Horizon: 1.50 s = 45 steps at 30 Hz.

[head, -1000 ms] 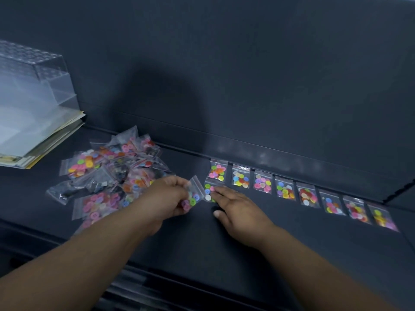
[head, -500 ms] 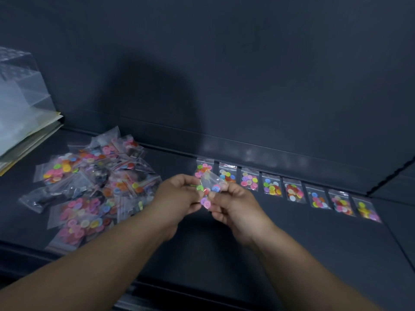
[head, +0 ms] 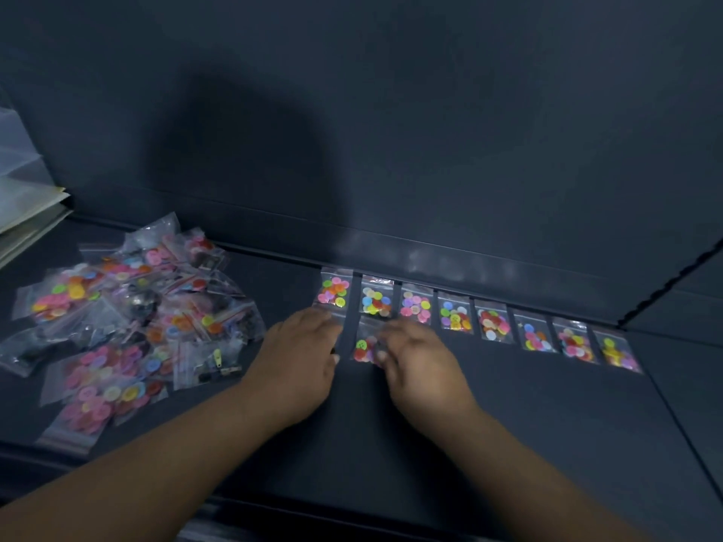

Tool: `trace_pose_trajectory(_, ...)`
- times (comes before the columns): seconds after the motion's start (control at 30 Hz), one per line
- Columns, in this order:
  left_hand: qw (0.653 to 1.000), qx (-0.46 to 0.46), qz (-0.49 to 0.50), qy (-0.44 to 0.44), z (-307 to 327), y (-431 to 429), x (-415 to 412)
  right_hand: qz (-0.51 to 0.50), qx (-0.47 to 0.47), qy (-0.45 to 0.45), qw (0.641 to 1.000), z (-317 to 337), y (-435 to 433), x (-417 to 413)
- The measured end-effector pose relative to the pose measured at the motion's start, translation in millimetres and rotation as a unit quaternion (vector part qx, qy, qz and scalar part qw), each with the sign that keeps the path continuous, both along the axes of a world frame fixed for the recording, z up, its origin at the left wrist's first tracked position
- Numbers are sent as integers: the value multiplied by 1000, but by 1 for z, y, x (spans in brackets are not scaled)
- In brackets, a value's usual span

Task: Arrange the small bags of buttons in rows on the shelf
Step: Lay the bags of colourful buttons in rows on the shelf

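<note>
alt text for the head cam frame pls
A left hand and right hand lie palm-down on a dark shelf, the right touching a small bag of buttons before a row of eight bags. A loose pile of bags lies at left.

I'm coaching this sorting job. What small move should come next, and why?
Probably lift the left hand toward the loose pile for another bag. The bag between the hands already lies flat just in front of the back row, and the right hand touches it.
</note>
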<state>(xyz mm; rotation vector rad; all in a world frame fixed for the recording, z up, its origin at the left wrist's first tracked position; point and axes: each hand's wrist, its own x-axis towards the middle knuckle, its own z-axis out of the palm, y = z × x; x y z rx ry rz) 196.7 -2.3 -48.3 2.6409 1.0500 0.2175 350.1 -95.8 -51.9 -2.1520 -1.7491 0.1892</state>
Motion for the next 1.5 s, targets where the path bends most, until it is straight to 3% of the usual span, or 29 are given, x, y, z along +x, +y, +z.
trace_pose_trajectory(0.13, 998, -4, -27, 53, -2, -5, 0, 78, -69, -53, 993, -13, -4, -1)
trace_pose_trajectory(0.3, 997, -19, -29, 73, -2, -7, 2, 103, -75, -72, 989, -10, -3, 4)
trace_pose_trajectory(0.77, 1000, 2, 8, 18, 3, 2, -16, 99, -28, -25, 994, 4, 9, -9)
trace_pose_trajectory(1.17, 989, 60, 129, -50, 23, 31, -140, 231, 46, -14, 972, 24, 72, -124)
trace_pose_trajectory(1.5, 976, 11, 218, 11, 9, 41, -229, 301, 33, -26, 953, 9, 96, -197)
